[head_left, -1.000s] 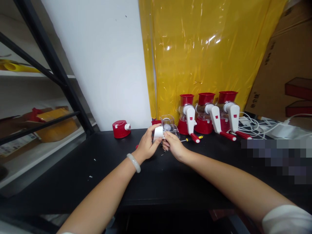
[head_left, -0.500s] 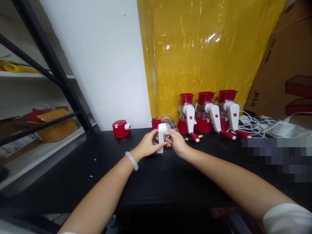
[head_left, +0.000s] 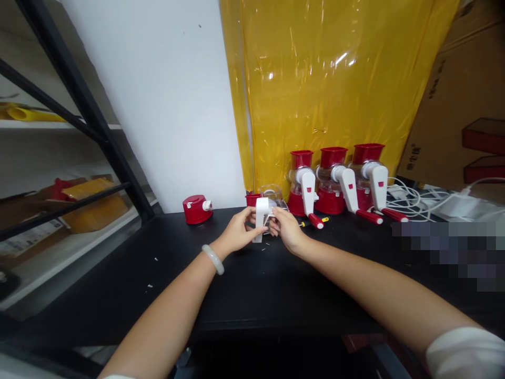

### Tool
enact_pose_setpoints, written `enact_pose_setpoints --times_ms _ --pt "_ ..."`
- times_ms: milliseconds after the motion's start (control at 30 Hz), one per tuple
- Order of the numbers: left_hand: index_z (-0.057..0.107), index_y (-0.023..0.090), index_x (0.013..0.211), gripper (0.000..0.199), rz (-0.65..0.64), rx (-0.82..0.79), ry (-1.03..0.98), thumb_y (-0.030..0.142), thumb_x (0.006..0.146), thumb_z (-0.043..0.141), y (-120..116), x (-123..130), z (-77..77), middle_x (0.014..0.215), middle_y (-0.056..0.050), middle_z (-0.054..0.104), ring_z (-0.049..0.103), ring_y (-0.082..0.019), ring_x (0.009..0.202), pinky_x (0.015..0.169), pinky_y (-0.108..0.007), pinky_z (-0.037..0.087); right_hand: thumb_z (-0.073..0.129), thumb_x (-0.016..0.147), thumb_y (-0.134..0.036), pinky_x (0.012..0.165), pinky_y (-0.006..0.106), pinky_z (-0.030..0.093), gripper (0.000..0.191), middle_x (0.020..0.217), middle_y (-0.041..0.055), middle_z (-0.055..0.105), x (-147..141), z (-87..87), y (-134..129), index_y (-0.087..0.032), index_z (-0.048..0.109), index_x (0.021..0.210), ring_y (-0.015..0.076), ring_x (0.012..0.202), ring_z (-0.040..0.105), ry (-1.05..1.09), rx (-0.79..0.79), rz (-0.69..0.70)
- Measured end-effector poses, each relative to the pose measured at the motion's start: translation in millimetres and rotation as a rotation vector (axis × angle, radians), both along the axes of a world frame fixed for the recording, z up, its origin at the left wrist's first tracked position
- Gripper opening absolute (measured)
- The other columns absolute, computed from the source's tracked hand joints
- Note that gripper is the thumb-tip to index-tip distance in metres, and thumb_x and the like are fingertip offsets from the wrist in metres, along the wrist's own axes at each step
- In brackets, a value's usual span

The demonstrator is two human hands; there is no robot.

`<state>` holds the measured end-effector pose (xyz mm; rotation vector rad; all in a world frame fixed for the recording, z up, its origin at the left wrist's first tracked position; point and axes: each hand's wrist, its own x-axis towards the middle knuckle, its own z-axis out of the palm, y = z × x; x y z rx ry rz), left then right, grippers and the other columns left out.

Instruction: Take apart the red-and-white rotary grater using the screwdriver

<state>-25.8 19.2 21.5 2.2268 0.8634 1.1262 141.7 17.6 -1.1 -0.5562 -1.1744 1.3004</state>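
Note:
Near the middle of the black table, my left hand (head_left: pixel 241 229) grips a white crank piece (head_left: pixel 261 213) between thumb and fingers. My right hand (head_left: pixel 284 226) is closed at its right side, fingertips pinching a small white part that is too small to name. Behind the hands are a red container (head_left: pixel 252 199) and a clear plastic housing (head_left: pixel 270 191), partly hidden. A yellow-and-black screwdriver (head_left: pixel 324 219) lies just right of my right hand. To the left sits a red round base (head_left: pixel 195 209) with a white knob.
Three red-and-clear grinders with white cranks, one of them the nearest grinder (head_left: pixel 302 181), stand at the back right. White cables (head_left: pixel 414 200) lie beyond them. Small white scraps dot the black table (head_left: pixel 221 300). A shelf rack (head_left: pixel 94 116) borders the left.
The white crank piece has tilted and risen slightly in my left hand. My right hand stays beside it, its fingers shifted only a little.

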Motion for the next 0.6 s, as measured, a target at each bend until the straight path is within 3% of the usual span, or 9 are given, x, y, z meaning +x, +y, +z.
enact_pose_setpoints --times_ms 600 --pt "0.060 0.016 0.112 0.040 0.018 0.039 0.009 0.035 0.081 0.075 -1.2 -0.6 3.6 0.099 -0.009 0.072 0.069 -0.022 0.087 0.060 -0.027 0.058 0.068 0.075 -0.060 0.041 0.024 0.029 0.047 0.044 -0.0093 0.033 -2.5 2.9 -7.8 -0.023 0.040 0.066 0.0067 0.037 0.031 0.040 0.020 -0.028"
